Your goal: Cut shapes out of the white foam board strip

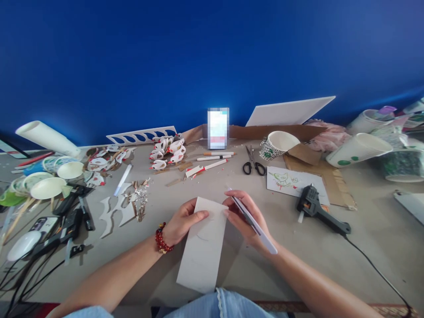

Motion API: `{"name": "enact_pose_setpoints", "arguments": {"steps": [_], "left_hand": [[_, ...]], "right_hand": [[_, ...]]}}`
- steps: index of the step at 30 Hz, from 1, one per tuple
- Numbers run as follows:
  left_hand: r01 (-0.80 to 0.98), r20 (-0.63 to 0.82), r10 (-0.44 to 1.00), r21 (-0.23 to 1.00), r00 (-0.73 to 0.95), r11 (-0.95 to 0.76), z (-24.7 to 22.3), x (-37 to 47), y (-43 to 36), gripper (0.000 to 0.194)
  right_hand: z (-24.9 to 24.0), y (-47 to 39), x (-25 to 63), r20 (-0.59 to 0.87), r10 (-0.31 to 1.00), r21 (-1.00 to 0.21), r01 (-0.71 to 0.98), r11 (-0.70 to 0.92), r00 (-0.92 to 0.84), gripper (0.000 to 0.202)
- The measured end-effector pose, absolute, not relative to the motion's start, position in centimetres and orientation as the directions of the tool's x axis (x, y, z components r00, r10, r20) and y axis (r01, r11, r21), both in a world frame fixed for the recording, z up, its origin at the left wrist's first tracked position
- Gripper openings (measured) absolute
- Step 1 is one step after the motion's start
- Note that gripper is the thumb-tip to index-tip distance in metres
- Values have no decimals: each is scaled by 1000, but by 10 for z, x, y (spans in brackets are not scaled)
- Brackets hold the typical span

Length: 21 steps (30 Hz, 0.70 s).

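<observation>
My left hand (185, 221) grips a white rectangular board (205, 247) by its upper left side, thumb on top, fingers underneath. Faint pencil lines mark the board's face, and its lower end reaches my lap. In my right hand (247, 216) lies a slim white utility knife (253, 223), its tip pointing up and left. My right thumb and fingertips touch the board's upper right corner. Beyond the board lie several white-and-red markers (212, 164), and black-handled scissors (254, 164) rest to their right.
Painted bird cutouts (167, 150) cluster behind. A glue gun (319, 210) with a trailing cord lies right, beside a drawing card (288, 182). White scraps (121, 212), paper cups (49, 187) and another glue gun (66, 229) sit left. A lit phone (217, 128) stands at the back.
</observation>
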<state>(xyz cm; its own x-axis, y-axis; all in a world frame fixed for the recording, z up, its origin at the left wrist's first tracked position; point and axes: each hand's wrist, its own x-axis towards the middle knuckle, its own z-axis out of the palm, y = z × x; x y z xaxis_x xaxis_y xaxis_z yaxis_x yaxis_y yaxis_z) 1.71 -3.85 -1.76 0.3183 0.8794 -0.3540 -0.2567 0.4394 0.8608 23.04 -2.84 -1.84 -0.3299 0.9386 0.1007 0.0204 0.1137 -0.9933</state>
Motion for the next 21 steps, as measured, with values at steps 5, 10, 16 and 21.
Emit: {"name": "enact_pose_setpoints", "arguments": {"steps": [5,10,16,21], "left_hand": [[-203,-327,900,898,287,391,-22,20,-39,35],[-158,-263,913,933,312,322,-22,22,-41,32],[-219,-210,939,937,273,273,-23,17,-41,23],[-264,-202,938,924,281,278,-29,17,-41,23]], "right_hand": [[-19,-27,230,74,945,-997,-9,75,-318,38],[-21,-29,229,-2,940,-994,106,36,-340,40],[-18,-29,231,14,945,-994,101,49,-328,37],[-16,-30,228,-12,957,-1000,28,-4,-290,35]]}}
